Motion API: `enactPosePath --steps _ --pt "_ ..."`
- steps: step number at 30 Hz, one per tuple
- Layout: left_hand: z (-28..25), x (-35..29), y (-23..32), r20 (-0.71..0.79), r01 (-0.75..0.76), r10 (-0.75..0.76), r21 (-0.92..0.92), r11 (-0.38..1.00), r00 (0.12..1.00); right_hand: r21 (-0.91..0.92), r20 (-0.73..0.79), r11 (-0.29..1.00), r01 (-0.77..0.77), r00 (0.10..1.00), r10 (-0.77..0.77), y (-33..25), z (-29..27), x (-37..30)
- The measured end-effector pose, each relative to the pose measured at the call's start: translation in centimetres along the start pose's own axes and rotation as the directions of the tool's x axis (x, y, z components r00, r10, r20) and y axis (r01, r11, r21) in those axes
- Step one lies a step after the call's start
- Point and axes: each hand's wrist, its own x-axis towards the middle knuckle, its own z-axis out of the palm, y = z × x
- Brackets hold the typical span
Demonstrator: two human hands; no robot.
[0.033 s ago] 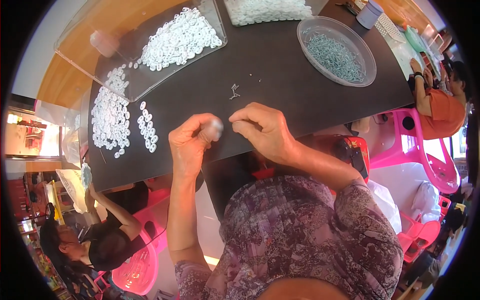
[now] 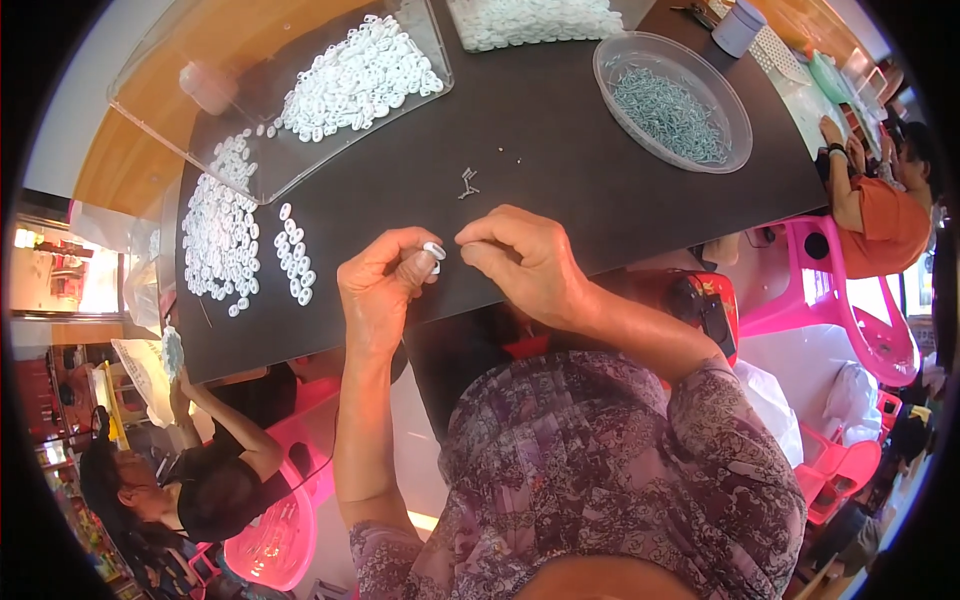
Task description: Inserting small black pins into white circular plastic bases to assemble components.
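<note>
My left hand pinches a small white plastic ring between thumb and fingers, just above the near edge of the dark table. My right hand is right beside it, with thumb and forefinger pinched together and their tips almost touching the ring. Anything between those fingertips is too small to see. A few tiny metal pieces lie loose on the table just beyond my hands.
A clear round bowl of metal bits stands at the far right. A clear tray of white rings sits far left, with loose rings beside it. Other people sit at the left and right, on pink chairs.
</note>
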Motion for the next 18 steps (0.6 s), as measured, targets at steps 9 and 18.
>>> enactPosePath --steps 9,18 --pt "0.1 -0.3 -0.6 -0.047 -0.154 0.168 0.218 0.964 0.985 -0.268 -0.058 0.947 0.177 0.978 -0.199 1.8 -0.4 0.4" --pt "0.0 0.5 -1.7 -0.102 -0.110 0.139 0.247 0.963 0.985 -0.504 -0.028 0.846 0.173 0.976 -0.216 3.9 -1.8 2.4"
